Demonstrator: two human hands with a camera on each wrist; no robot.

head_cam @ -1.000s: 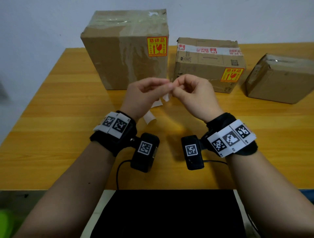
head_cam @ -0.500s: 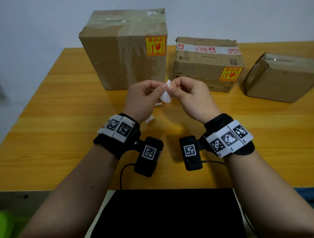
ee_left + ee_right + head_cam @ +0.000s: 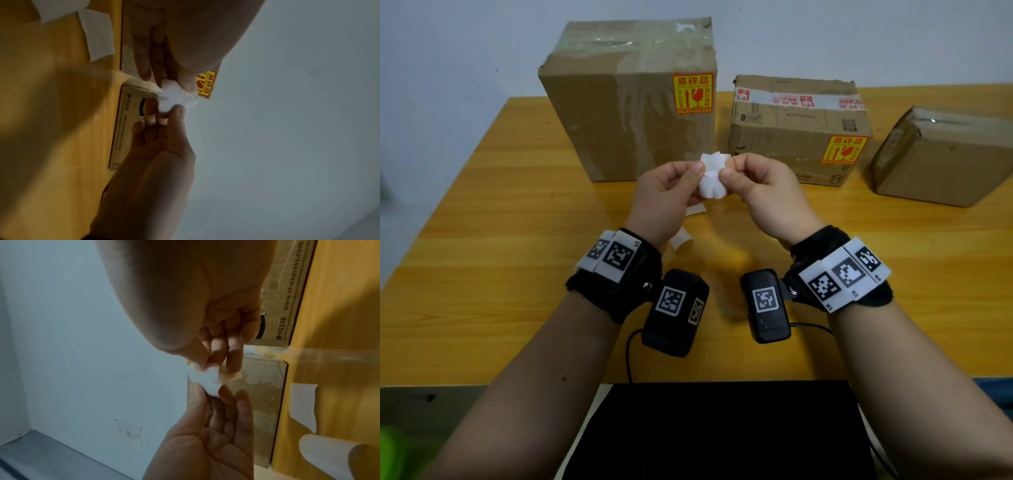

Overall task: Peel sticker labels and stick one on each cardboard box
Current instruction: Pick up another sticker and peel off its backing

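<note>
Both hands are raised over the wooden table (image 3: 500, 219) and pinch one small crumpled white sticker piece (image 3: 714, 178) between them. My left hand (image 3: 698, 173) holds its left edge with thumb and forefinger; my right hand (image 3: 726, 174) holds its right edge. The wrist views show the same sticker (image 3: 176, 100) (image 3: 207, 381) stretched between the left hand (image 3: 172, 110) and right hand (image 3: 209, 391). Behind stand a tall cardboard box (image 3: 619, 102) with a yellow-red label (image 3: 693, 92), a middle box (image 3: 784, 137) with a label (image 3: 844, 149), and a right box (image 3: 941, 161) showing no label.
Two white backing papers lie on the table under my left hand, one flat (image 3: 695, 209) and one curled (image 3: 681, 240). A black surface (image 3: 705, 428) sits below the table's near edge. A pale wall rises behind the boxes.
The hands have drawn slightly apart and the white sticker piece, barely showing between the fingertips before, is now spread out in plain sight between them.
</note>
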